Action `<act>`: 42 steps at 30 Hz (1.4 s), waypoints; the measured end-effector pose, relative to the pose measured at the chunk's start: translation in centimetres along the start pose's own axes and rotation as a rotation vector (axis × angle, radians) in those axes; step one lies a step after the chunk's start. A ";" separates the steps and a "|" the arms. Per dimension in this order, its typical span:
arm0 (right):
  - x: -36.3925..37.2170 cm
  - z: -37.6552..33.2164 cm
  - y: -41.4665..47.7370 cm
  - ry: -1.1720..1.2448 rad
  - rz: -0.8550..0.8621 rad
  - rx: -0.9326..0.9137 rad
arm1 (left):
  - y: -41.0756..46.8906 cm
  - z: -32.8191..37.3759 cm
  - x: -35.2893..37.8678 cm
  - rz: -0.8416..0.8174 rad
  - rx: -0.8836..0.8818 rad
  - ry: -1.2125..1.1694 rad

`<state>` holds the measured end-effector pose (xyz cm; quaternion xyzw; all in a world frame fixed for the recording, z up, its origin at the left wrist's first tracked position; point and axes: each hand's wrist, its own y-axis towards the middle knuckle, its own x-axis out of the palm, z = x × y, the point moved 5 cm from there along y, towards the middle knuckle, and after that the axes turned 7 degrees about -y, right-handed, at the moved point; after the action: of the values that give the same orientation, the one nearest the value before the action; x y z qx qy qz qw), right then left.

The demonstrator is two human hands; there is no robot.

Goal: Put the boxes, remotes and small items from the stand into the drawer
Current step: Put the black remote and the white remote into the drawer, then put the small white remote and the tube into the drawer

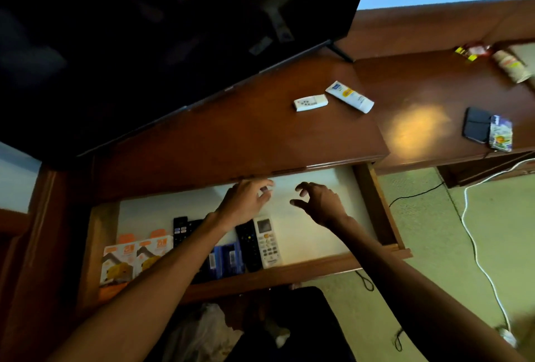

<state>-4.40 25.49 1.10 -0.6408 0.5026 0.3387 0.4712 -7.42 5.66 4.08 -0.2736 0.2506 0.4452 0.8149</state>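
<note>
Remotes, one black [249, 245] and one white [268, 241], lie side by side in the open drawer [379, 211], long axes running front to back, white screen end toward the stand [260, 135]. Both hands hover above the drawer, empty: left hand [246, 202] loosely curled, right hand [318, 202] spread in a claw.

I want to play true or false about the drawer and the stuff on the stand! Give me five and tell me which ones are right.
1. The drawer is open. True.
2. The right hand is holding a remote. False: it is empty, fingers spread over a bare part of the drawer.
3. A small white remote lies on the stand beside a white tube. True.
4. The orange and white boxes sit at the drawer's right end. False: they are at its left end.
5. A white remote with a screen lies in the drawer next to a black remote. True.
</note>
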 end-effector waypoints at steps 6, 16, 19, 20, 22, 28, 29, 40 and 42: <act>-8.6 4.5 4.3 0.049 0.205 0.042 | 8.7 5.3 -2.9 0.126 0.078 -0.025; -17.3 13.7 17.3 -0.072 0.240 0.092 | 25.6 8.4 -1.5 0.266 -0.030 0.146; -18.0 15.5 21.2 -0.056 0.211 0.056 | 28.8 8.0 -0.6 0.294 -0.044 0.198; -17.9 16.1 22.3 -0.052 0.187 0.056 | 29.7 7.8 -0.2 0.290 -0.048 0.197; -17.3 16.9 24.0 -0.064 0.120 0.057 | 31.1 7.3 0.8 0.267 -0.073 0.171; -15.9 17.5 25.3 -0.146 0.046 0.006 | 32.0 7.1 2.3 0.233 -0.120 0.245; -15.8 17.5 25.2 -0.141 0.044 0.000 | 31.7 7.2 2.2 0.234 -0.104 0.254; -14.1 13.5 16.3 -0.067 0.136 -0.086 | 20.9 6.8 0.4 0.345 -0.035 0.039; -13.0 12.1 13.4 -0.081 0.148 -0.101 | 17.8 6.4 0.4 0.352 -0.011 0.047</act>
<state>-20.34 40.49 5.43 -0.6108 0.5114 0.4229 0.4319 -21.51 18.26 4.53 -0.2403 0.3110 0.5758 0.7169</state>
